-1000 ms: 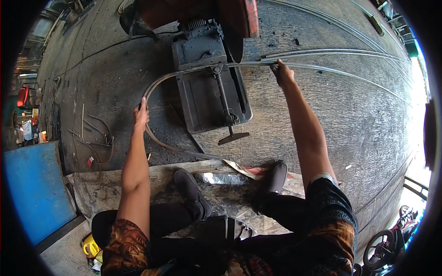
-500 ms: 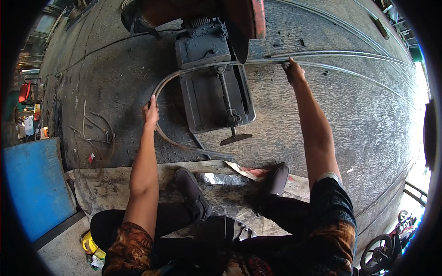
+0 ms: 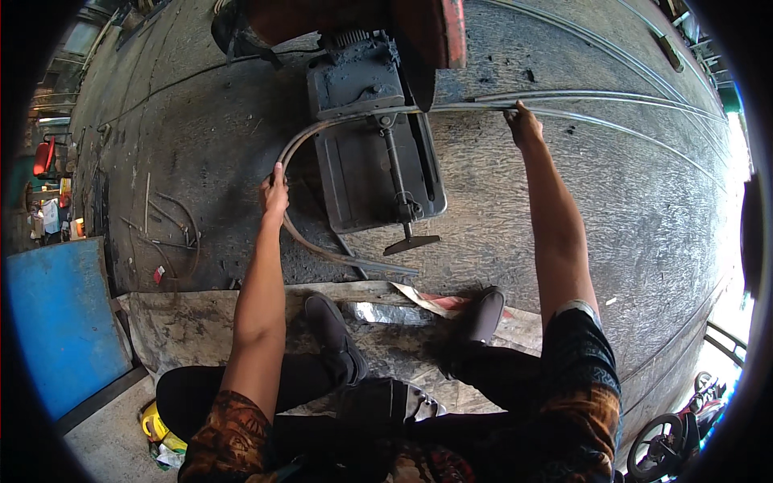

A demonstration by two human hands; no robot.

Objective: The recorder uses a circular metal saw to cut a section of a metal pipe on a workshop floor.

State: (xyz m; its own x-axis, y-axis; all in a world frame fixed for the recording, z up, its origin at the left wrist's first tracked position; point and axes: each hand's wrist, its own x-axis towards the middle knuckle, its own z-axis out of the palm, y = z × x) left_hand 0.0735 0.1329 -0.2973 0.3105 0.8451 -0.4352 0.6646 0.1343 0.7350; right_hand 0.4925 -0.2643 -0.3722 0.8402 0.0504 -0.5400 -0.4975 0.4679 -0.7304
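Note:
A bundle of thin metal rods [image 3: 312,130], bent into a U at the left, lies across the base of a cut-off saw [image 3: 345,189]. My left hand [image 3: 275,193] is closed round the outside of the bend. Well to the right of the saw, my right hand [image 3: 525,127] grips the straight stretch of the rods from below. Between my hands, the rods pass the dark disc under the saw's red-edged guard [image 3: 453,36]. Beneath them is the saw's vise screw [image 3: 393,161] with its T-handle [image 3: 412,244]. The lower leg of the U ends above my feet.
Long straight rods [image 3: 628,98] run off to the right. Scrap bent rods [image 3: 196,229] lie on the floor at left, beyond a blue panel [image 3: 68,322]. A worn sheet [image 3: 201,322] and a silvery wrapped bar [image 3: 386,313] are near my shoes. A motorcycle [image 3: 664,443] stands lower right.
Both hands have shifted a little to the right, and the bent rods have slid right with them across the saw base. The saw stays where it was.

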